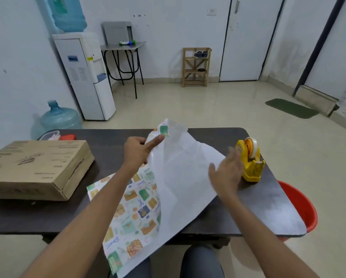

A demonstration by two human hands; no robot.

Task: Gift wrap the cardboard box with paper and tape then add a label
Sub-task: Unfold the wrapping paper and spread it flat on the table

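cardboard box (38,169) lies flat at the left end of the table (268,207), apart from the wrapping paper (178,177), half turned white side up. left hand (138,151) pinches its raised far corner; right hand (226,173), open and blurred, is at its right edge. step, as judged: spreading the sheet; next, flatten it and set the box on. box print unreadable

The desk (258,207) is dark brown; on it the wrapping paper (140,199) shows a white back and a face of green, orange and blue parcels with blue scissors; the cardboard box (38,167) tan; the tape dispenser (252,167) yellow.
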